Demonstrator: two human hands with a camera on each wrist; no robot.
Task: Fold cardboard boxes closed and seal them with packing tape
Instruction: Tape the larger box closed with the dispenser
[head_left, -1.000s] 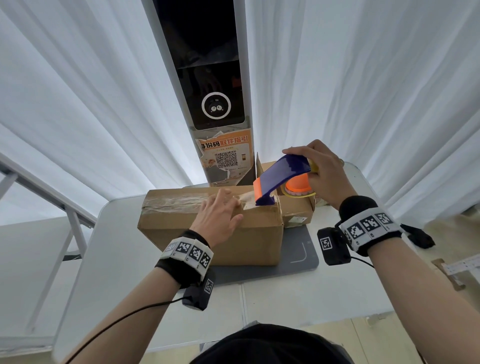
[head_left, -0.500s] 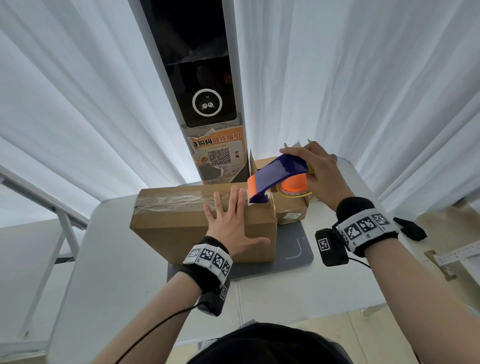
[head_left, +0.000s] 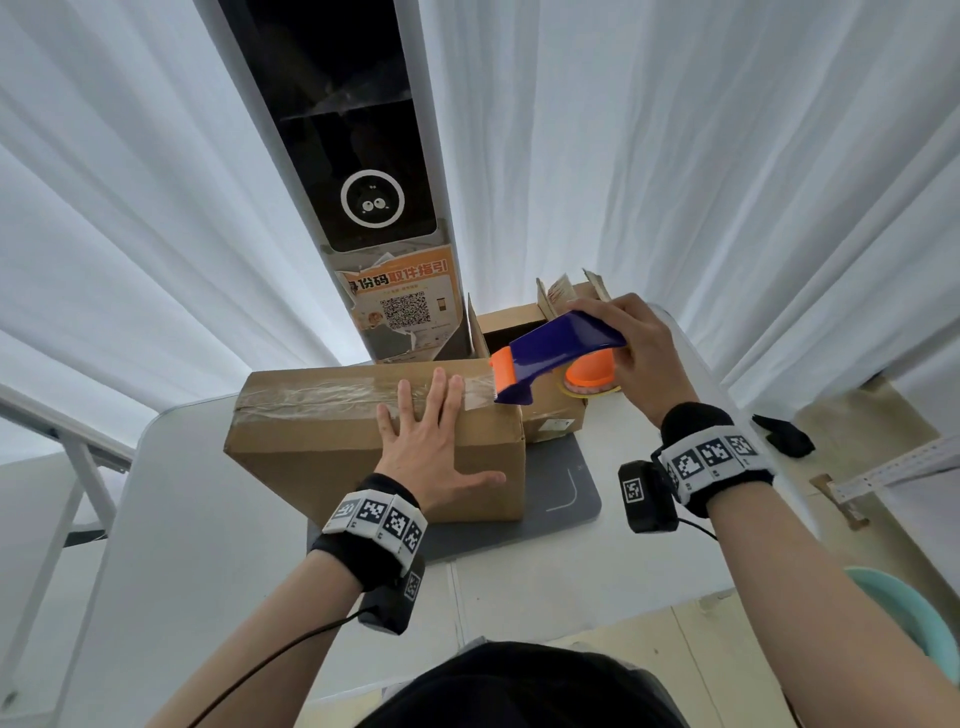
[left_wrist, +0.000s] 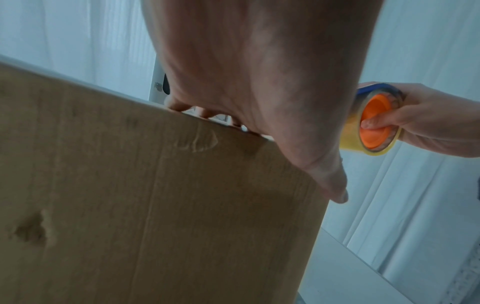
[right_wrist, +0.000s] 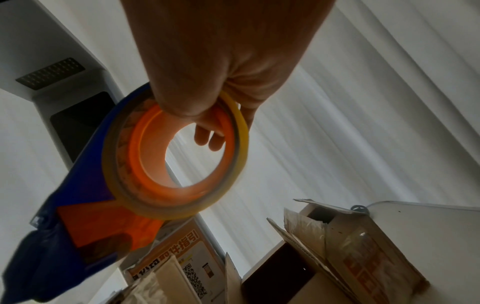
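A: Orange hub, blue shell: the tape dispenser (head_left: 558, 358) sits in the right hand (head_left: 641, 358), fingers curled through the roll's core, thumb on the rim. Clamped firmly. Probable reason: gripping through the core brakes the roll so the strip stays taut.

B: Left hand (head_left: 431, 447)?

A: Fingers straight and spread, palm flat over the near top edge of the closed cardboard box (head_left: 332, 457), fingertips lying on the clear tape strip (head_left: 332, 395). Holding nothing; pressing. I judge it anchors the laid tape and keeps the box from sliding on the grey mat (head_left: 566, 499).

B: Dispenser position relative to the box?

A: Nose at the box's right end, just above the top corner, with a short span of tape stretched from it to the lid. Strip already runs along the top seam from the left end.

B: Stage?

A: Likely the end of the run: carry tape over the right edge, then cut. Risk: slack wrinkling it.

B: Other boxes?

A: One smaller open box (head_left: 514, 322) behind, flaps up, unsealed, on the white table (head_left: 197, 545).
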